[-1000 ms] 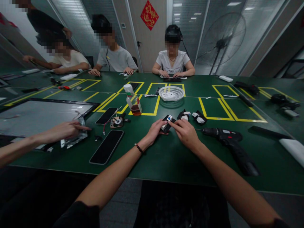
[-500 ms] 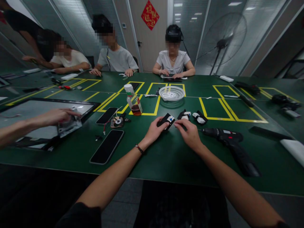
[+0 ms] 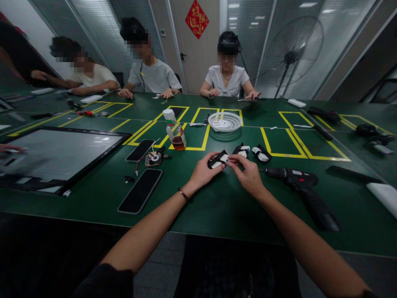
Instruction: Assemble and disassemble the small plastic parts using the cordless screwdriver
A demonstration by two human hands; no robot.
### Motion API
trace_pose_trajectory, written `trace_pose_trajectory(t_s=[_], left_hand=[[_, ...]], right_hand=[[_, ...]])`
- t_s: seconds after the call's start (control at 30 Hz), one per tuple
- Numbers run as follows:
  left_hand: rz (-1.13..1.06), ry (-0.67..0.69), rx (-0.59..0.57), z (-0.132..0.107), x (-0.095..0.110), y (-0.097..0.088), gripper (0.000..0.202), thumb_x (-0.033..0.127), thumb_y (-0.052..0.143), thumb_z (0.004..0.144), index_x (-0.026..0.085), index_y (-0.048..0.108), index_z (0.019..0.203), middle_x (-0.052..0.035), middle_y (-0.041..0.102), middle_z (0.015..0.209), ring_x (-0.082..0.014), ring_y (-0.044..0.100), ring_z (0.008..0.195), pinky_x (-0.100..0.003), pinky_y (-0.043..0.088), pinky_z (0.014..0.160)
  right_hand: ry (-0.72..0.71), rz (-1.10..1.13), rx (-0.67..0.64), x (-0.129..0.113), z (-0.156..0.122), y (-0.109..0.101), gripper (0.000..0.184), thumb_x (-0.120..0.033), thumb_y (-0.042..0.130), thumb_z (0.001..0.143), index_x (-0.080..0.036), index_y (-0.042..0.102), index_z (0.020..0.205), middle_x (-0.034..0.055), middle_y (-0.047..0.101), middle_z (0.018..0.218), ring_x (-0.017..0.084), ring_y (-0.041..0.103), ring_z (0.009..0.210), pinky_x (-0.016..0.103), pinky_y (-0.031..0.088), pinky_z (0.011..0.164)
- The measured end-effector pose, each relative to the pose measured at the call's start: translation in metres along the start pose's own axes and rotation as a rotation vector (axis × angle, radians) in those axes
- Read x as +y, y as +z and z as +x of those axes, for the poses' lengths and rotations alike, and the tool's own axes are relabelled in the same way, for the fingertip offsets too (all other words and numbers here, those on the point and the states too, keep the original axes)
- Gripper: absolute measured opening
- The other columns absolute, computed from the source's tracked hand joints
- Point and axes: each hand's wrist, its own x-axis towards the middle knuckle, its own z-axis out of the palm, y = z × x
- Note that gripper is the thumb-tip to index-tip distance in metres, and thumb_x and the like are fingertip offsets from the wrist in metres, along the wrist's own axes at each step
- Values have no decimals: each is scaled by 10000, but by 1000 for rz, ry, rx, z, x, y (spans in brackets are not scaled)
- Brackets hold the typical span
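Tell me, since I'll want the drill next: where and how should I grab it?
By its handle, from above on the near side: the drill lies on its side, chuck pointing left, handle slanting toward you, nothing against it.

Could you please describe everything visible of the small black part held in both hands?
The small black part is a flat, dark piece with a white patch, apparently plastic. It is tilted over the green table, pinched between the left hand and the right hand. Finer detail is too small to tell.
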Motion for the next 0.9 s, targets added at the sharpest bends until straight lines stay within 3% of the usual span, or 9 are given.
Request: trace_pose_trajectory(t_s=[0.13,0.37,0.9], left_hand=[[22,-7,1,0,0,0,511,412,679,828,211,574,1286,-86,655,1237,-240,618,1111,-395,488,971],[29,1,-24,-1,0,2,495,413,685,827,225,584,1274,-66,676,1182,-227,634,1063,-369,500,943],[112,32,8,-6,16,1,497,393,681,825,231,583,1284,-81,657,1258,-257,623,1135,-401,491,981]], right_hand=[[-49,-92,-7,-2,0,-1,171,-211,543,961,-237,698,1030,58,710,991,236,655,967,412,503,914],[-137,-162,27,0,2,1,162,-190,550,955,-233,696,1009,79,660,994,250,605,1006,431,488,922],[-133,-266,-35,1,-1,3,166,-209,543,954,-255,679,1038,84,648,1026,283,576,1018,481,457,928]])
